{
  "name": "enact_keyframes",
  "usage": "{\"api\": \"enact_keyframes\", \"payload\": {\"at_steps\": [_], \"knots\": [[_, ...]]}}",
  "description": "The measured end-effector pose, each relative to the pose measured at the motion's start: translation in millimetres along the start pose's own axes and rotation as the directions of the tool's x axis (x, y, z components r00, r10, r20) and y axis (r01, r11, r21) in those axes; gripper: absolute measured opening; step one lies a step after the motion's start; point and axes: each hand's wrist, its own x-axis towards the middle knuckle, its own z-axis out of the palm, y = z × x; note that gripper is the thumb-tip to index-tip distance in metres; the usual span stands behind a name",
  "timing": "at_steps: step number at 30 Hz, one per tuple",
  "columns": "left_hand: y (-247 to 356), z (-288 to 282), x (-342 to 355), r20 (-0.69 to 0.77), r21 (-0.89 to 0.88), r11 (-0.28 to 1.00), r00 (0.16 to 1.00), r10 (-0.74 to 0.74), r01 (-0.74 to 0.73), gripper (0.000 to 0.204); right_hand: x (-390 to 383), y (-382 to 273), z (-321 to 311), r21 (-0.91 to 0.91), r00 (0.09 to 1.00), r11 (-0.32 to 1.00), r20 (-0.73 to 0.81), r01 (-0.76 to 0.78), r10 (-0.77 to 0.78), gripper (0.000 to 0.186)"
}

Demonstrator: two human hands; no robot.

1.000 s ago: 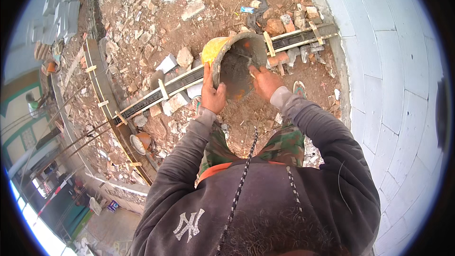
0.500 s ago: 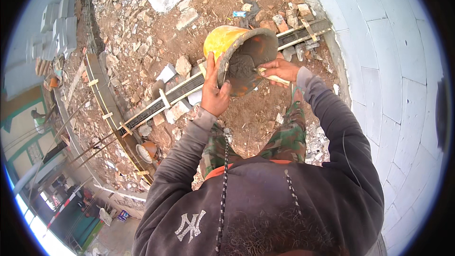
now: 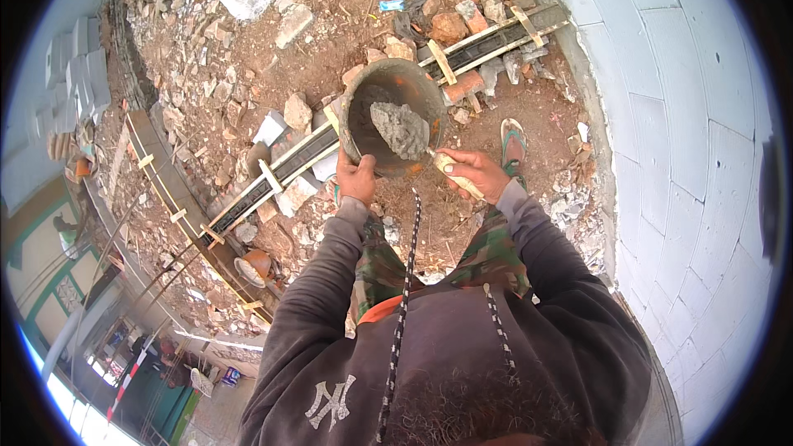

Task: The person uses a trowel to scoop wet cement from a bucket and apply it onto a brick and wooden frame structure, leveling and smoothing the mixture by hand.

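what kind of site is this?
Most likely an outdoor building site, seen from above. The left hand grips a bucket holding wet mortar, and the right hand holds a trowel handle. Below lie brick rubble, a formwork trench and a white block wall.

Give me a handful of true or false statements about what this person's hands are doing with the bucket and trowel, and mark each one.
1. The left hand grips the rim of the bucket. True.
2. The bucket is empty. False: a grey lump of mortar sits inside it, on the trowel's blade.
3. The right hand holds the handle of a trowel that reaches into the bucket. True.
4. The bucket's opening faces away from the camera. False: it faces the camera, so its inside shows.
5. A white block wall stands on the person's right. True.
6. The ground below is smooth tile. False: it is reddish earth strewn with rubble.
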Motion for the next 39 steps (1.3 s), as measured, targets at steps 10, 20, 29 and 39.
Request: {"api": "enact_keyframes", "payload": {"at_steps": [10,20,29,39], "knots": [[-55.7,-29.4,16.5,-0.320,0.144,0.972,0.938,-0.131,0.185,0.063,118.1,-11.5,-141.7,0.447,0.952,0.893,-0.290,0.048,0.094,0.019],[-46.0,-66.5,-23.2,-0.219,0.175,0.983,0.971,0.099,-0.061,0.057,162.2,-45.2,-136.6,0.373,0.826,0.926,-0.540,0.061,0.163,0.017],[126.1,-57.1,-138.4,-0.035,0.175,0.963,0.976,0.214,-0.205,0.077,-115.6,-50.3,164.7,-0.911,0.865,0.389,-0.084,0.134,-0.495,0.057],[305.6,-51.5,-288.0,0.074,0.315,0.713,0.765,0.640,-0.627,0.079,-235.0,-105.0,324.8,-0.974,0.756,-0.208,0.204,0.091,-0.622,0.054]]}}
